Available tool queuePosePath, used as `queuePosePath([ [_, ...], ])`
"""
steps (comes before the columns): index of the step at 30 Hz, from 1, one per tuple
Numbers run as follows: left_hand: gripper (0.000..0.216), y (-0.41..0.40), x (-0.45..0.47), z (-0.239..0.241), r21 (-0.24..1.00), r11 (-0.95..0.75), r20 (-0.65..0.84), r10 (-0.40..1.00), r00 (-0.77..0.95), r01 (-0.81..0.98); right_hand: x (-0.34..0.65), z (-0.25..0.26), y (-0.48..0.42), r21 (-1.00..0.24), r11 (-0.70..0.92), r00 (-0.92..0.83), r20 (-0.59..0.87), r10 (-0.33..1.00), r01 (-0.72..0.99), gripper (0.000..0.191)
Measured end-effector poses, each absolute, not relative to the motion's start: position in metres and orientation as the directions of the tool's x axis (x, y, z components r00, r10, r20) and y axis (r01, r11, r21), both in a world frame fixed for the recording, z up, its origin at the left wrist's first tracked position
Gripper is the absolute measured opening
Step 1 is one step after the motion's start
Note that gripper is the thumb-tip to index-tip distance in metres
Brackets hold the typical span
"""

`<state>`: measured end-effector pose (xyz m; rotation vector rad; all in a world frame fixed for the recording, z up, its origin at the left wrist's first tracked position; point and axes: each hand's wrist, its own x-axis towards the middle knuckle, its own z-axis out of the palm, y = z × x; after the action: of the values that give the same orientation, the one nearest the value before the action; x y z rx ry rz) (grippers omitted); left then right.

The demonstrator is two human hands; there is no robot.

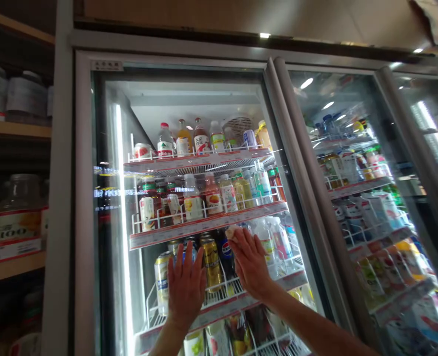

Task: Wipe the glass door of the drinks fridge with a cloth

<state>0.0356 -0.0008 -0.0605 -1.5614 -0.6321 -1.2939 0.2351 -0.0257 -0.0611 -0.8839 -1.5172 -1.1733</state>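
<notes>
My right hand (251,264) lies against the glass door (197,96) of a drinks fridge, pressing a pale, crumpled cloth (233,232) under its fingers. Most of the cloth is hidden by the hand. To its left, my left hand (185,289) is raised with fingers spread, holding nothing; whether it touches the glass I cannot tell. Behind the glass, near my hands, stand gold cans (211,262), a blue and black Pepsi bottle (226,248) and clear bottles (265,237).
Upper shelves (207,221) inside hold several juice and tea bottles. A grey door frame (304,198) divides this door from a second glass door (337,99) on the right. At the left, wooden shelving (15,129) carries jars (26,96). Lights reflect in the glass.
</notes>
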Motion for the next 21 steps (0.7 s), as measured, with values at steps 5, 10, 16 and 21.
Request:
queuePosePath([
  [5, 0.059, -0.014, 0.062, -0.054, -0.321, -0.619, 0.947, -0.208, 0.244, 0.717, 0.221, -0.069, -0.038, 0.138, 0.542, -0.175, 0.984, 0.017, 0.829, 0.054],
  [10, 0.053, -0.023, 0.129, -0.045, -0.287, -0.681, 0.958, -0.190, 0.216, 0.674, 0.225, -0.066, -0.051, -0.113, 0.810, 0.002, 0.991, 0.136, 0.575, 0.054],
  [16, 0.025, -0.021, 0.132, -0.026, -0.269, -0.500, 0.962, -0.169, 0.212, 0.823, 0.282, -0.032, -0.039, -0.023, 0.598, 0.082, 0.994, -0.071, 0.801, 0.052],
  [21, 0.028, -0.009, 0.020, -0.002, -0.226, -0.277, 0.947, -0.289, 0.144, 0.934, 0.328, -0.012, -0.020, 0.075, 0.210, -0.054, 0.993, -0.107, 0.975, 0.057],
])
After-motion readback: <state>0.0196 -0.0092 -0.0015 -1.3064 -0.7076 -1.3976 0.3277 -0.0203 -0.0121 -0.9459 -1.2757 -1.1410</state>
